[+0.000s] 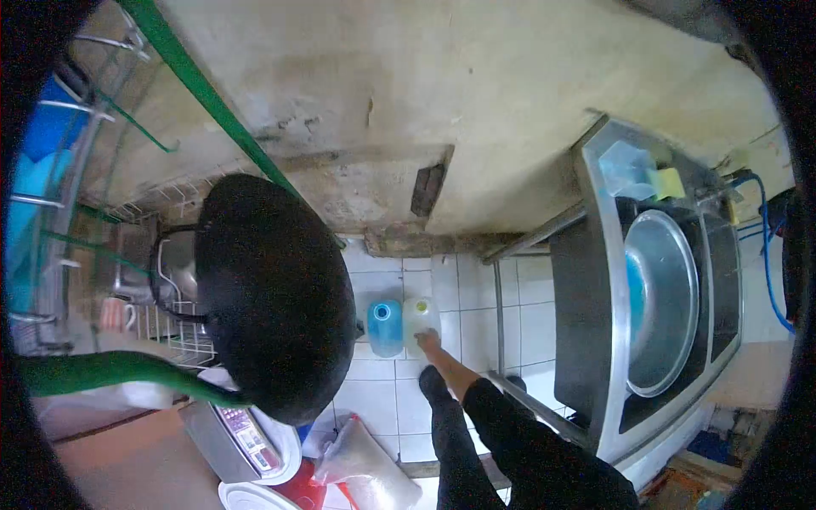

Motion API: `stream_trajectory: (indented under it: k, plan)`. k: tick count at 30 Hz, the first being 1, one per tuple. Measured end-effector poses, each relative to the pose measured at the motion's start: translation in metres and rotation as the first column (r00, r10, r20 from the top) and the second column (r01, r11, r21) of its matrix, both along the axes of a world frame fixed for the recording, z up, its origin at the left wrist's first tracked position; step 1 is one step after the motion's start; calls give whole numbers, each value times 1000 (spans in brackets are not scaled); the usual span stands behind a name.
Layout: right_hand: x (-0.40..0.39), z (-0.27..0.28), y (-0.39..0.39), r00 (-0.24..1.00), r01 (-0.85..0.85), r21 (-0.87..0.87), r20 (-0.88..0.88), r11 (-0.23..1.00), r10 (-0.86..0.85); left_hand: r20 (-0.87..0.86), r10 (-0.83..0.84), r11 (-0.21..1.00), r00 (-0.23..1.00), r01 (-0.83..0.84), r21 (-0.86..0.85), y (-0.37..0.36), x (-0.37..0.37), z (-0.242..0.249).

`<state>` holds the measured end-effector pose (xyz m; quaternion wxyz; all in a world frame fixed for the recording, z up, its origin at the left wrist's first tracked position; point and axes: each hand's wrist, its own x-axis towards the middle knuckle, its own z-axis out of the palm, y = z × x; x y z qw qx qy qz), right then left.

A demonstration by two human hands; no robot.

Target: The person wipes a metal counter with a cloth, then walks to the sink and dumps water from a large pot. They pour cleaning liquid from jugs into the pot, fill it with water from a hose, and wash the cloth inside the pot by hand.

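Observation:
My right hand [427,339] reaches down in a black sleeve to a whitish, translucent plastic jug [418,316] on the floor. Its fingers are closed at the jug's near side; the exact grip is small and partly hidden. A yellow-green spot shows at the top of this jug. Right beside it, to the left, stands a blue jug [385,331] with a round light ring at its mouth. My left hand is out of view.
A large black wok [272,297] hangs at left by a wire rack [174,331]. A steel sink stand [605,340] holding a metal basin [671,340] is at right. Below left are a scale [251,438] and a filled clear bag [365,463]. White tiles [374,371] cover the floor.

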<state>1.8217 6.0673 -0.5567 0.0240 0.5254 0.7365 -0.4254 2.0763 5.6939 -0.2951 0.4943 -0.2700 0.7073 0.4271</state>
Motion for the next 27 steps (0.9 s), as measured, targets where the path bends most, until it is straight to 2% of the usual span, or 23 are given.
stream_trajectory:
  k: [4,6,10,12,15,16,17,18,20,22,23,24,25,26,27]
  plan:
    - [2,-20,-9,997,13,-130,79,991,-3,78,66,997,995,-68,28,9,-13,-10]
    - [5,-17,-7,998,18,-165,61,986,-8,113,104,992,988,-111,60,14,-12,-11]
    - [-4,33,8,991,53,-321,-99,946,-89,111,132,964,985,-153,217,23,-9,-19]
    - [-14,94,24,946,63,-557,-231,828,-227,-228,-28,931,973,108,348,5,5,-74]
    - [-19,220,74,843,-5,-865,-274,502,-462,-504,-175,913,846,331,238,109,-73,-32]
    - [-11,265,97,816,-57,-917,-271,395,-511,-601,-174,897,780,377,231,146,-96,-18]
    - [5,304,128,783,-158,-919,-339,360,-521,-698,-160,885,699,414,212,183,-113,3]
    - [25,337,161,738,-289,-866,-473,408,-481,-783,-123,877,610,435,202,219,-123,19]
    - [92,394,245,479,-573,-532,-834,623,-272,-928,-11,889,373,429,162,298,-131,60]
    - [177,442,330,645,-339,-468,-747,816,-160,-904,13,956,427,259,136,381,-124,124]
    - [224,473,366,599,-228,-273,-796,935,-87,-928,37,957,370,255,140,416,-114,149]
    - [269,473,398,611,-102,-74,-791,992,4,-934,58,950,353,267,161,437,-100,156]
    - [318,492,429,780,-51,-62,-626,997,1,-954,68,942,292,297,158,464,-87,159]
    - [359,521,447,843,-8,147,-531,989,86,-969,85,932,231,324,159,491,-74,162]
    - [388,559,462,811,81,292,-575,953,107,-980,87,900,181,407,155,511,-59,162]
